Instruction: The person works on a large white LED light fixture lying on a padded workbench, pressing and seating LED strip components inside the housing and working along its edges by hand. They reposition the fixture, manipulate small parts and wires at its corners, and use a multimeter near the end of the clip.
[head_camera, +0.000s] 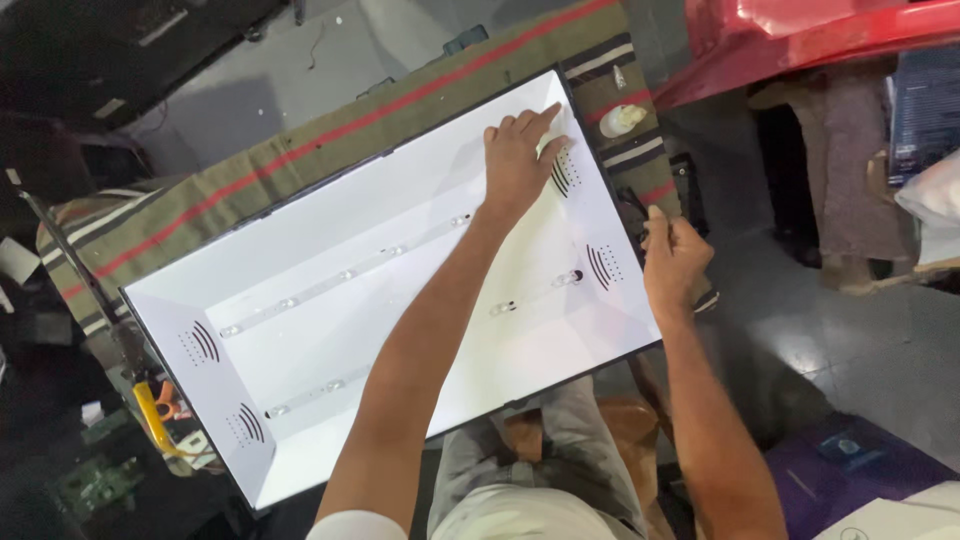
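A large white backlight panel (330, 240) with a thin black frame lies tilted on a striped cloth. Two rows of small lens-capped lights (345, 274) run along its floor. My left hand (520, 155) rests flat on the white sheet near the far right corner, fingers spread. My right hand (672, 255) grips the panel's right edge, fingers curled over the black frame (628, 215). Black curved slot marks (598, 265) sit near the right wall, just left of my right hand.
The striped brown and red cloth (230, 190) covers the table under the panel. A small white bottle (620, 120) lies on the cloth past the far corner. A yellow-handled tool (150, 415) lies at the left. Red plastic furniture (800, 35) stands at the upper right.
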